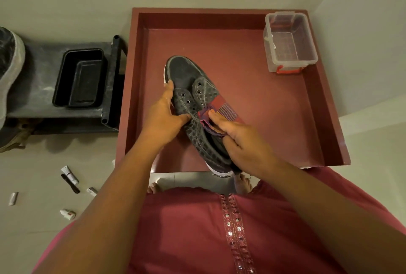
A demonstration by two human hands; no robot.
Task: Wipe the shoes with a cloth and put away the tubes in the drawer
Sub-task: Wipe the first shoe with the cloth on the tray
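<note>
A dark grey lace-less shoe [186,74] with a white sole is held over the open dark red drawer [274,107], toe pointing away from me. My left hand [163,118] grips its left side near the eyelets. My right hand [239,142] presses a folded purple striped cloth [222,111] against the shoe's right side by the tongue. Several small tubes lie on the floor at the lower left: a white one [70,173], a black one [70,183], and another white one [68,214].
A clear plastic box [290,43] with a red latch stands in the drawer's far right corner. Left of the drawer a dark shoe rack [39,89] carries a black tray [79,78] and another shoe [8,65]. A wall rises on the right.
</note>
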